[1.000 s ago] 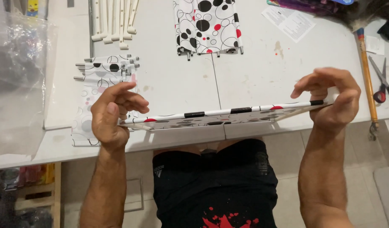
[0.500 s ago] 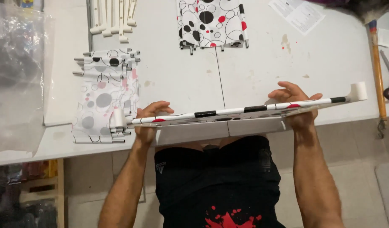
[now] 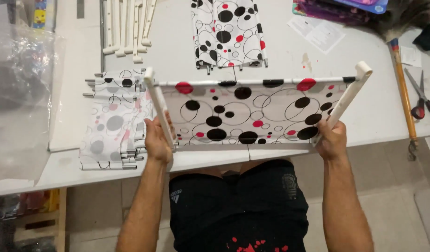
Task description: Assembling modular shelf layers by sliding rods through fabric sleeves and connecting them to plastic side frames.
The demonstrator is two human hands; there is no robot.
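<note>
I hold a flat shelf panel (image 3: 252, 114) of white fabric with black and red circles, stretched between white plastic side bars. My left hand (image 3: 157, 140) grips the left side bar (image 3: 158, 105) near its lower end. My right hand (image 3: 331, 138) grips the right side bar (image 3: 348, 95) the same way. The panel faces up toward the camera, over the front edge of the white table (image 3: 289, 56). A metal rod runs along the panel's far edge.
A stack of similar fabric panels with rods (image 3: 113, 121) lies left of my hands. Another folded panel (image 3: 229, 32) lies at the back centre, with white plastic bars (image 3: 126, 28) at back left. A clear plastic bag (image 3: 19, 93), paper sheet (image 3: 320, 32), duster handle (image 3: 404, 88) and scissors (image 3: 422, 100) sit around.
The panel was edge-on toward the camera; I have tilted it up so its patterned face shows. Both hands shifted from the long edge to the side bars.
</note>
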